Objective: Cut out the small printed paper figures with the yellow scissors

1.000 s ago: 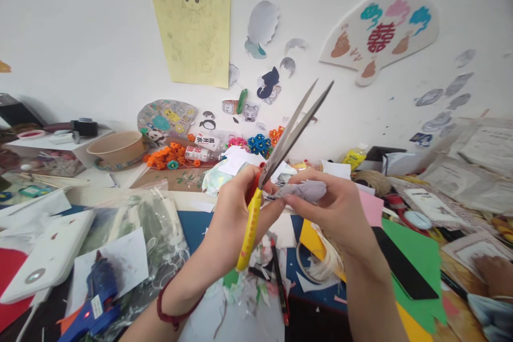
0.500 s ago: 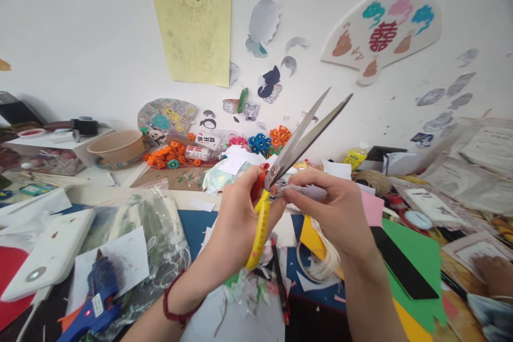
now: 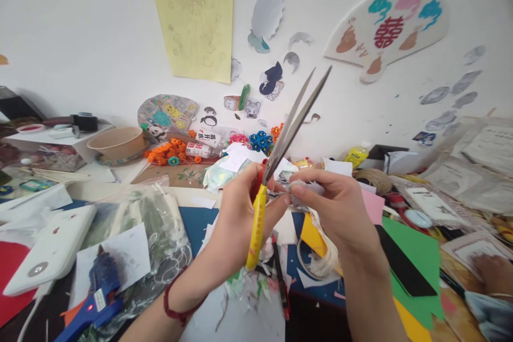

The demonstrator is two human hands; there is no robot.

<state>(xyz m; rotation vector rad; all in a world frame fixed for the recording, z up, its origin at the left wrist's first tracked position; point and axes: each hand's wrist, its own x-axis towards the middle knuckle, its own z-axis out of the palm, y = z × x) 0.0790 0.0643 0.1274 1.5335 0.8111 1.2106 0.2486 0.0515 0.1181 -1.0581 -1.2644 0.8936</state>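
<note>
My left hand (image 3: 236, 214) is closed round scissors (image 3: 259, 222) with red and yellow handles. Their metal blades point up toward the wall, parted by a narrow gap. Beside them, my right hand (image 3: 334, 200) pinches a small crumpled piece of greyish paper (image 3: 312, 188) between thumb and fingers. The left thumb tip comes close to the paper's near end; whether it touches is hard to make out. Most of the paper is hidden by the fingers. Below both hands lies a pile of paper scraps (image 3: 250, 288) on a white sheet.
At left are a blue glue gun (image 3: 102, 283), a white power bank (image 3: 50, 251) and a plastic bag (image 3: 160, 235). A roll of white cord (image 3: 326, 254), green paper (image 3: 419, 256) and a black phone (image 3: 404, 259) lie at right. Another person's hand (image 3: 492, 272) rests far right.
The scissor blades have come closer together and swung a little to the left. My right fingers have shifted on the grey paper, which now shows less.
</note>
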